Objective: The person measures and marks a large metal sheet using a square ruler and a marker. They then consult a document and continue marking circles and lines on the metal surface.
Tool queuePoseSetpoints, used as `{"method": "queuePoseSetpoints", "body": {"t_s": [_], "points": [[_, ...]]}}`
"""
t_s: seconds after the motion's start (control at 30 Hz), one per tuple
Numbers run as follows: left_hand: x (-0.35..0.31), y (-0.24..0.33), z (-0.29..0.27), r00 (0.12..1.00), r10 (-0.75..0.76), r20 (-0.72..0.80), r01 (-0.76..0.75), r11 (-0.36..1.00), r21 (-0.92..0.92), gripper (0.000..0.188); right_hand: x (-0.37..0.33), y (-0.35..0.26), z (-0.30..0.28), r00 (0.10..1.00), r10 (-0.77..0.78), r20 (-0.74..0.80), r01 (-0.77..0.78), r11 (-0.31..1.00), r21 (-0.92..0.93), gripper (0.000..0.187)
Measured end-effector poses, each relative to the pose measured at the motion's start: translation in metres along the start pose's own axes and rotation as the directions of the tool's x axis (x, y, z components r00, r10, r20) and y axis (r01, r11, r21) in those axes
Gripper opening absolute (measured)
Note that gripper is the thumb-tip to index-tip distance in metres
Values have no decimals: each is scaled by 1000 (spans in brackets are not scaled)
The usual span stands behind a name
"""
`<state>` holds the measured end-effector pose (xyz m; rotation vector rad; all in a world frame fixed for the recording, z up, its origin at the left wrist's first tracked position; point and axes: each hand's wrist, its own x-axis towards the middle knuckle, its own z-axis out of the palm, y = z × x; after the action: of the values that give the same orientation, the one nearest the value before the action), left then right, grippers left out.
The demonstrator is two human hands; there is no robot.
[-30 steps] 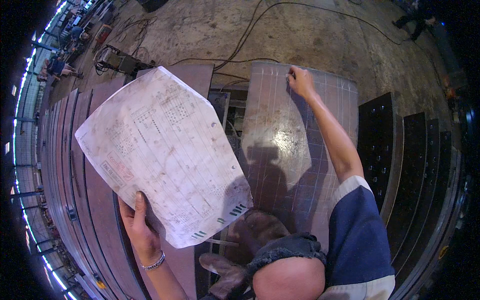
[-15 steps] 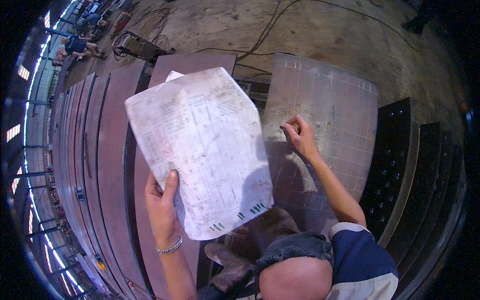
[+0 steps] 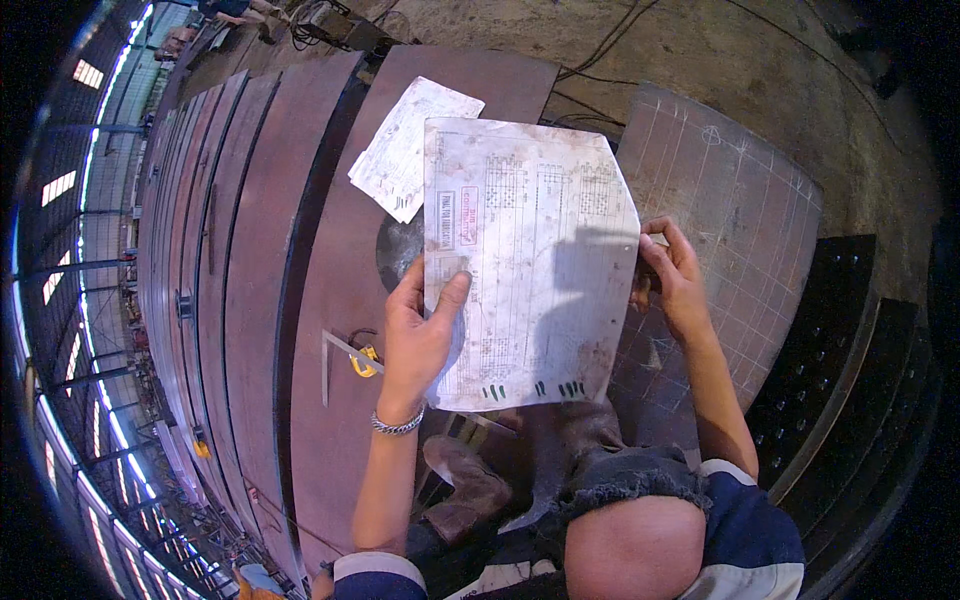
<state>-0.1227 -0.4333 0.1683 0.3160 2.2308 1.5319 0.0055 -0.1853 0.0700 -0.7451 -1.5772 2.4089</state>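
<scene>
A large, smudged white drawing sheet, with printed tables, stamps and green marks along its lower edge, is held up in front of me. My left hand is closed on its left edge, thumb on top. At the sheet's right edge, my right hand has its fingers curled, with the fingertips at the paper. What those fingers hold is hidden. Beneath the right hand lies a steel plate scribed with a pale grid of lines. Another paper sheet rests on the reddish plate behind the drawing.
Left of my left forearm lie a metal square and a yellow tape measure. Long steel plates are ranged along the left. Dark drilled plates stand to the right. Cables run over the floor at the back.
The drawing sheet and my left hand have shifted right in view. My right hand has come off the gridded plate to the sheet's edge. The second sheet, square and tape measure have come into view.
</scene>
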Motion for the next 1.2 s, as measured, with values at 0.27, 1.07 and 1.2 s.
{"method": "queuePoseSetpoints", "body": {"t_s": [0.27, 1.07, 1.2], "points": [[1, -5, 0, 999, -34, 9, 34, 999, -23, 37, -4, -8, 4, 1000, -9, -13, 9, 1000, -17, 13], [5, -11, 4, 987, -139, 75, 151, 972, -183, 43, 7, 23, 0, 991, -123, -53, 119, 990, -69, 11], [3, -11, 4, 987, -155, 43, 160, 965, -206, 40, 3, 11, 0, 999, 3, -37, -5, 999, -38, 13]]}}
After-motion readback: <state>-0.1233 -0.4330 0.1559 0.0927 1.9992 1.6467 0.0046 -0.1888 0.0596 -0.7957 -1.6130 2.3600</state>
